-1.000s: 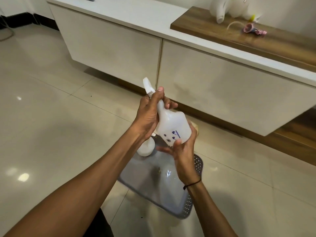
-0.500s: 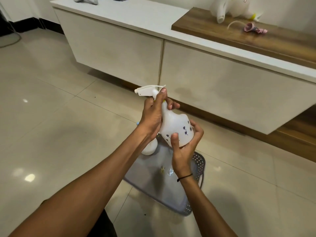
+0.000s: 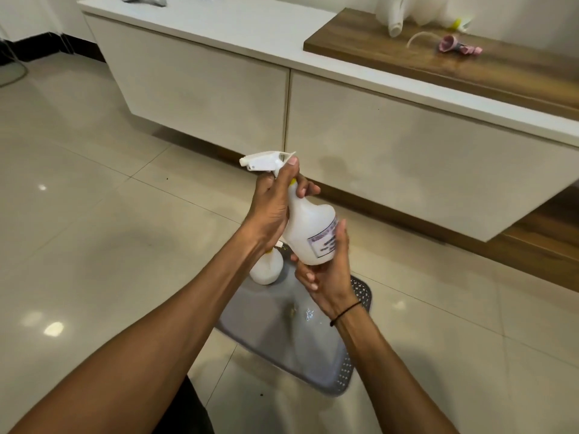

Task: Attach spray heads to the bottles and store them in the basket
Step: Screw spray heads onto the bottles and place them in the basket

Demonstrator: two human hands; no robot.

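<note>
I hold a white spray bottle (image 3: pixel 308 227) tilted in front of me, above the grey basket (image 3: pixel 275 327) on the floor. My left hand (image 3: pixel 275 205) grips its neck just under the white spray head (image 3: pixel 263 160), whose nozzle points left. My right hand (image 3: pixel 326 267) cups the bottle's base, fingers curled round it beside a printed label. A second white bottle (image 3: pixel 266 267) lies in the basket's far left corner, partly hidden by my left wrist.
A long white cabinet (image 3: pixel 360 126) with a wooden top section runs across the back. On the wood lie a pink spray head (image 3: pixel 457 47) with its tube and more white bottles (image 3: pixel 404 12). Glossy tiled floor surrounds the basket.
The bottle has turned in my hands: the dotted face went round and the label now faces me. My right hand shifted its hold at the base. The spray head stays pointing left.
</note>
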